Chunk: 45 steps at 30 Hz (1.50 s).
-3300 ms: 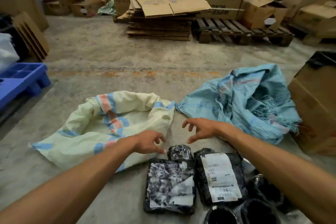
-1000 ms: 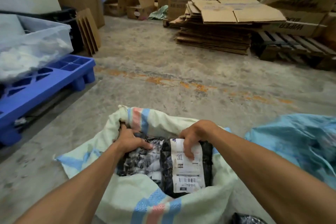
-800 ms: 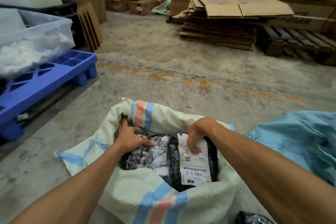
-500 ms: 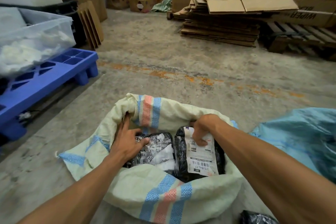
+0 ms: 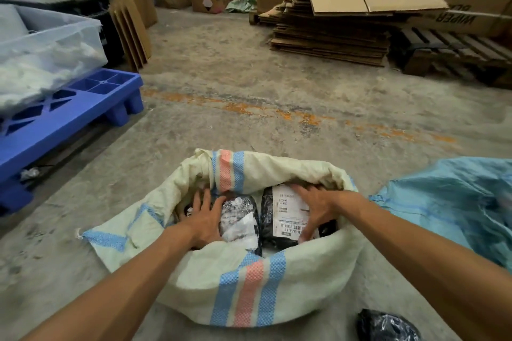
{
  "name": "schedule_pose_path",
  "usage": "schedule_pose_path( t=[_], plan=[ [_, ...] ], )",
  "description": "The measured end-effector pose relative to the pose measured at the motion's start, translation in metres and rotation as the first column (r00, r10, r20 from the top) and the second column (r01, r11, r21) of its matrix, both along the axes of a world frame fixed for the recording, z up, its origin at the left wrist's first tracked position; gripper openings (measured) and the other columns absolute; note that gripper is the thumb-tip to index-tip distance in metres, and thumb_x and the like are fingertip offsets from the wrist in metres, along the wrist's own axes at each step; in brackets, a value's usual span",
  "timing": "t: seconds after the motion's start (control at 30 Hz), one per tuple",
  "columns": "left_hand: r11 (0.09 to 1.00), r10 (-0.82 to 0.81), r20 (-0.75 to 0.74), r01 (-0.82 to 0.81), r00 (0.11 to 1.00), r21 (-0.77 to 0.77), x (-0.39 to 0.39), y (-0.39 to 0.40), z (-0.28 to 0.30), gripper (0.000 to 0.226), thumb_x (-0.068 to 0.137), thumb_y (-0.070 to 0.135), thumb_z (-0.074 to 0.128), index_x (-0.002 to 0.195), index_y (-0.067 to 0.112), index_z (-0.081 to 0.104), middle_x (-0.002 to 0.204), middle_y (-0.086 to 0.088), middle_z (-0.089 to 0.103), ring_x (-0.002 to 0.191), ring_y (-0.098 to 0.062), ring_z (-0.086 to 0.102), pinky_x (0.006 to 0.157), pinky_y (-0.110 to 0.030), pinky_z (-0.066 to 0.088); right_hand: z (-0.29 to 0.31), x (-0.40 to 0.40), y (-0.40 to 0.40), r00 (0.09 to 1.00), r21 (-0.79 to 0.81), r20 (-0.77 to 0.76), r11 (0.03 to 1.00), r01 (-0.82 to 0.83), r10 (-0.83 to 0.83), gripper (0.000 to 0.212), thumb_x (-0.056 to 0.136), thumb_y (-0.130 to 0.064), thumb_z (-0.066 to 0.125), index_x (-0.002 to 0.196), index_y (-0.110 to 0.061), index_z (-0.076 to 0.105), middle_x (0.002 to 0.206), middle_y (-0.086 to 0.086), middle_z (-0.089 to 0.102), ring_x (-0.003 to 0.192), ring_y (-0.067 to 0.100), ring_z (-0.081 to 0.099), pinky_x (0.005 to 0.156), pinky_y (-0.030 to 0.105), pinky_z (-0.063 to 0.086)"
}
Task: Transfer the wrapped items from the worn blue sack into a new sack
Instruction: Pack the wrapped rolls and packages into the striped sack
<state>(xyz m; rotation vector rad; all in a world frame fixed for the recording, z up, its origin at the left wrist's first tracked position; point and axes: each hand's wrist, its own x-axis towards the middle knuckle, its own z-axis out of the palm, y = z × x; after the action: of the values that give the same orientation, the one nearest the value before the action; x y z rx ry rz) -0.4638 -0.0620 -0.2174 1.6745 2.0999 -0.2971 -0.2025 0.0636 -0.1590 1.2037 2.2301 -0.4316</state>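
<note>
Inside new sack [image 5: 249, 282], parcels [image 5: 288, 213] under flat hands [image 5: 206, 219]

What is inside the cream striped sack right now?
Two black wrapped parcels lie side by side in the cream sack: one under the left hand, one with a white label under the right hand. Anything beneath them is hidden.

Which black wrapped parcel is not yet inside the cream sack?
The black parcel on the floor at bottom right; the other two lie inside the cream sack.
</note>
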Motion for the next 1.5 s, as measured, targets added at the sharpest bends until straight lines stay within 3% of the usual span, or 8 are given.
schedule_pose_path(
  t=[0.4,0.57,0.7,0.8,0.93,1.03,1.23,1.5],
  plan=[
    [0.998,0.061,0.098,-0.06,0.993,-0.014,0.01,-0.007,0.017,0.134,0.065,0.048,0.085,0.154,0.028,-0.013,0.152,-0.004,-0.043,0.143,-0.037,-0.028,0.112,-0.069,0.016,-0.005,0.006,-0.031,0.945,0.035,0.074,0.946,-0.321,0.318,0.103,0.085,-0.049,0.067,0.14,-0.063,-0.018,0.158,-0.009,-0.031,0.147,0.038,-0.019,0.111,0.072,0.01],
    [0.996,0.082,0.066,-0.08,0.994,-0.036,0.026,-0.012,0.036,0.132,0.06,0.055,0.085,0.156,0.032,-0.002,0.16,-0.005,-0.025,0.148,-0.036,-0.015,0.112,-0.069,0.015,0.008,0.019,-0.039,0.95,0.142,-0.129,0.953,-0.266,0.284,0.084,0.083,-0.046,0.071,0.15,-0.045,0.021,0.161,-0.002,0.023,0.144,0.029,0.028,0.113,0.048,0.032],
    [0.959,0.054,0.185,-0.102,0.981,0.264,0.055,-0.006,0.078,0.067,0.068,0.057,0.078,0.122,0.024,0.056,0.127,-0.005,0.057,0.118,-0.028,0.054,0.099,-0.048,0.046,0.042,0.041,-0.061,0.723,0.29,-0.681,0.949,0.126,0.112,0.03,0.093,-0.036,0.06,0.123,-0.028,0.06,0.103,-0.008,0.069,0.09,0.012,0.063,0.08,0.038,0.052],
    [0.816,-0.176,0.286,-0.023,0.942,0.577,0.108,-0.012,0.106,0.015,0.08,0.04,0.066,0.088,0.028,0.061,0.079,0.01,0.064,0.077,-0.013,0.061,0.073,-0.036,0.054,0.055,0.074,-0.088,0.531,0.253,-0.846,0.91,0.328,0.044,0.018,0.092,-0.026,0.059,0.11,-0.029,0.059,0.083,-0.013,0.063,0.075,0.009,0.059,0.071,0.034,0.051],
    [0.779,-0.492,0.261,0.286,0.83,0.558,0.2,-0.046,0.111,0.02,0.073,0.047,0.055,0.079,0.028,0.059,0.072,0.01,0.063,0.071,-0.013,0.061,0.067,-0.035,0.053,0.052,0.139,-0.129,0.526,0.201,-0.846,0.859,0.47,-0.09,0.02,0.088,-0.019,0.055,0.105,-0.03,0.05,0.077,-0.005,0.063,0.066,0.018,0.059,0.066,0.04,0.048],
    [0.78,-0.598,0.225,0.493,0.769,0.385,0.249,-0.066,0.092,0.044,0.08,0.047,0.065,0.116,0.024,0.058,0.112,-0.001,0.064,0.104,-0.023,0.06,0.088,-0.036,0.051,0.039,0.192,-0.156,0.643,0.132,-0.715,0.851,0.509,-0.275,0.028,0.083,-0.021,0.058,0.107,-0.028,0.044,0.086,-0.007,0.062,0.076,0.017,0.059,0.07,0.037,0.047],
    [0.733,-0.679,0.048,0.68,0.732,-0.003,0.304,-0.102,0.05,0.115,0.073,0.053,0.077,0.155,0.025,0.002,0.159,-0.013,0.009,0.146,-0.032,0.013,0.116,-0.046,0.026,-0.016,0.261,-0.208,0.95,-0.039,-0.115,0.957,0.289,-0.291,0.111,0.057,-0.041,0.089,0.145,-0.026,0.023,0.14,0.008,0.033,0.127,0.034,0.041,0.105,0.043,0.042],
    [0.765,-0.632,0.121,0.591,0.766,0.254,0.289,-0.085,0.058,0.115,0.056,0.053,0.08,0.149,0.02,0.019,0.131,-0.009,0.037,0.119,-0.028,0.044,0.099,-0.032,0.043,-0.019,0.265,-0.197,0.762,0.055,-0.535,0.885,0.462,-0.365,0.099,0.054,-0.041,0.079,0.139,-0.033,0.03,0.129,0.001,0.041,0.117,0.024,0.049,0.099,0.036,0.045]
  ],
)
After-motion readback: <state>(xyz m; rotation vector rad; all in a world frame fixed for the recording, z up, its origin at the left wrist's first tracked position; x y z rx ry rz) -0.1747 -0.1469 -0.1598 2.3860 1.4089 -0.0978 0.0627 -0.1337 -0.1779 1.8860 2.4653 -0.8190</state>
